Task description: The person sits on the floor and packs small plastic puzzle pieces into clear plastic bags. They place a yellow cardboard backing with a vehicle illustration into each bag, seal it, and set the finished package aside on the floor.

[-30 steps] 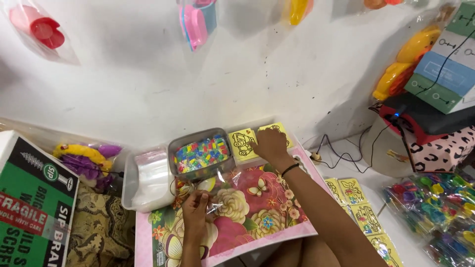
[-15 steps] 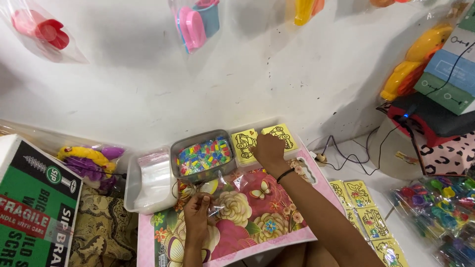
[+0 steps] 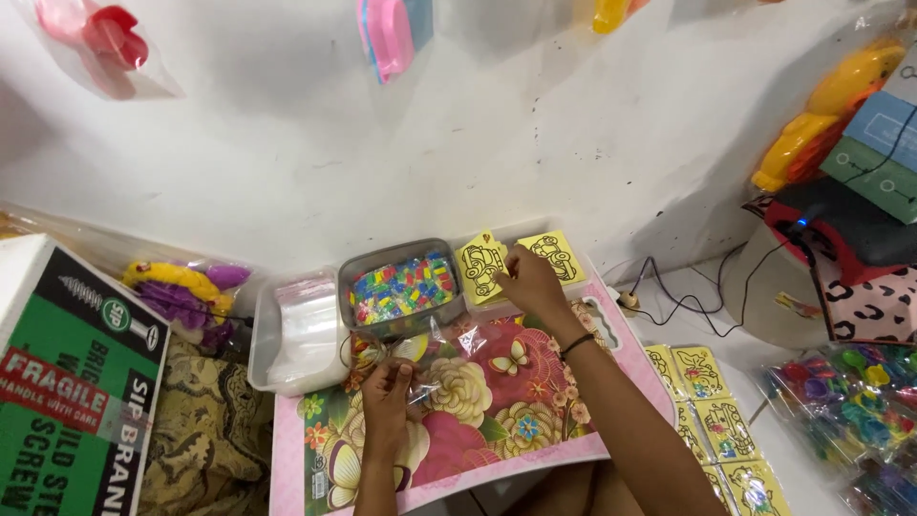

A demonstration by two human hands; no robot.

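Observation:
My right hand (image 3: 531, 283) reaches forward and pinches a yellow card with a black car drawing (image 3: 480, 267), lifted from a stack of similar yellow cards (image 3: 556, 254) against the wall. My left hand (image 3: 387, 390) rests on a pink floral tray (image 3: 497, 411) and holds a small clear plastic bag (image 3: 432, 375). A clear tub of small multicoloured pieces (image 3: 403, 287) stands just beyond the left hand, left of the cards.
A white tub with a stack of clear bags (image 3: 301, 330) sits left of the tray. A green carton (image 3: 67, 382) and bagged toys (image 3: 186, 287) lie far left. More yellow cards (image 3: 716, 420), bagged colourful toys (image 3: 850, 401) and a cable (image 3: 683, 306) lie right.
My right hand has drawn one yellow card up off the stack and toward the tub. My left hand stays on the tray with the bag.

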